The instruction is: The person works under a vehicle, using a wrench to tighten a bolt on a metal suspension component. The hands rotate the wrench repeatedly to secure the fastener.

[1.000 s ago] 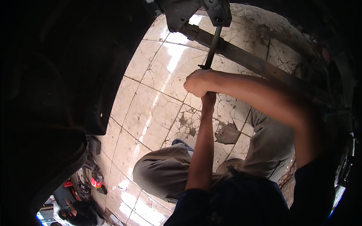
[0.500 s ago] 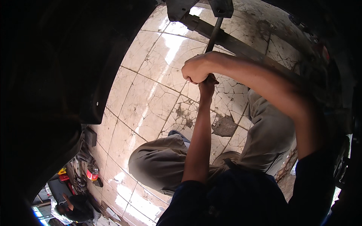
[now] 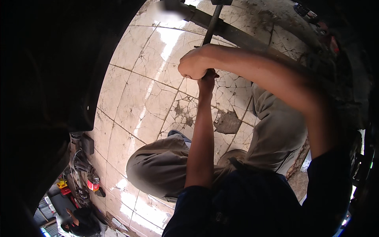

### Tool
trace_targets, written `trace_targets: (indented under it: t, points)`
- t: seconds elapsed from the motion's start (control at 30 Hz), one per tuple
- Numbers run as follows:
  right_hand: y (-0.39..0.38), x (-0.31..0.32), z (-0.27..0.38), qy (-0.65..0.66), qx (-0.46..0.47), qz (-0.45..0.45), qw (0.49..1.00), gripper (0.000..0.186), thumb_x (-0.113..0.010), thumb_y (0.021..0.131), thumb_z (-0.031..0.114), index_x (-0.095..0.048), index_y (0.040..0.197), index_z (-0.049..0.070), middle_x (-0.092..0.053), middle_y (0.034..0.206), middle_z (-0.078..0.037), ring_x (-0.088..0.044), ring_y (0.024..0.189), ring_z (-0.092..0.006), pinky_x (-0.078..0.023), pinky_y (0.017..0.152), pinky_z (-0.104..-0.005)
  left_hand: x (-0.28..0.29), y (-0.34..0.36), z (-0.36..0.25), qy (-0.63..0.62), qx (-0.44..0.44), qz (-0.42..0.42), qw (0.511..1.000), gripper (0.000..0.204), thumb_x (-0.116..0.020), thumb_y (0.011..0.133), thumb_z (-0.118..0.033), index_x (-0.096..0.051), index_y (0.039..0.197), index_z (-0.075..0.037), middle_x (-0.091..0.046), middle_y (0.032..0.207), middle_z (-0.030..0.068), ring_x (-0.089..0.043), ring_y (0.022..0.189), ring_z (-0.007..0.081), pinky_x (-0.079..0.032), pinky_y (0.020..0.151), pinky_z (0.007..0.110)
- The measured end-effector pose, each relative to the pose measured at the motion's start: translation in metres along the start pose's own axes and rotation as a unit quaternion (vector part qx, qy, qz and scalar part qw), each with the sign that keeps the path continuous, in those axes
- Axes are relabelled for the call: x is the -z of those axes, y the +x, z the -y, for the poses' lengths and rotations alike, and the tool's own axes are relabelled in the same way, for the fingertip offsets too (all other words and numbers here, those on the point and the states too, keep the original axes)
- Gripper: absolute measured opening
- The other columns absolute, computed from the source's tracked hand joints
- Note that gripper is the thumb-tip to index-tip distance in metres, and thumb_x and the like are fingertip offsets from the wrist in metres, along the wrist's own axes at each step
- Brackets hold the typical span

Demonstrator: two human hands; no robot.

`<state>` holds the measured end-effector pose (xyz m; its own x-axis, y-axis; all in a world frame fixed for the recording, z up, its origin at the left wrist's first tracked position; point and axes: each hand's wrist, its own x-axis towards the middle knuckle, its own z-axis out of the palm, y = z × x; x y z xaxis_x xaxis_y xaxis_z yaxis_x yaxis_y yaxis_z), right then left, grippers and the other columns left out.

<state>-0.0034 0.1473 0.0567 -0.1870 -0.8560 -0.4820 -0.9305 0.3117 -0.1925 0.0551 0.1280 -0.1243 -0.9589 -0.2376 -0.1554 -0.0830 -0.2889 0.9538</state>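
Both my hands are closed around a dark metal bar that rises toward a dark bracket at the top edge. My right hand wraps it higher up, with the forearm reaching in from the right. Just below, my left hand grips the lower end, its forearm coming straight up between my knees. The two hands are close together, and the right one hides part of the left and of the bar. Behind the bar a long dark beam runs diagonally. What the bar connects to is cut off.
Cracked pale floor tiles lie beneath, with a broken patch. Large dark bodywork fills the left side. At the lower left are several parts, a container with a red label, and another person.
The whole view has shifted, so floor, beam and hands sit a little further up and left in the picture. Both hands keep their hold on the bar.
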Motion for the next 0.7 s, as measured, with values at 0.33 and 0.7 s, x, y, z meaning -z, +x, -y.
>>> trace_targets:
  t: [0.33,0.7]
  points:
    - [-0.005,0.011,0.002,0.081,0.001,-0.033,0.996,0.017,-0.055,0.07,0.003,-0.069,0.079,0.001,-0.069,0.081,-0.016,-0.066,0.079,-0.0299,-0.051,0.067,-0.0422,0.005,0.005,0.009,-0.026,-0.014,0.01,1.0,0.009,-0.046,0.086,-0.005,-0.055,0.083,-0.003,-0.054,0.08,0.0047,-0.057,0.071,0.0146,-0.053,0.068,0.033]
    - [0.017,-0.018,-0.009,-0.003,-0.022,-0.07,0.997,0.021,-0.055,0.073,0.004,-0.071,0.087,0.0,-0.069,0.089,-0.02,-0.067,0.086,-0.0348,-0.054,0.071,-0.0439,0.001,0.007,0.011,-0.001,-0.002,0.006,1.0,0.019,-0.054,0.097,-0.017,-0.061,0.097,0.0,-0.061,0.087,0.0059,-0.062,0.074,0.0142,-0.054,0.068,0.03]
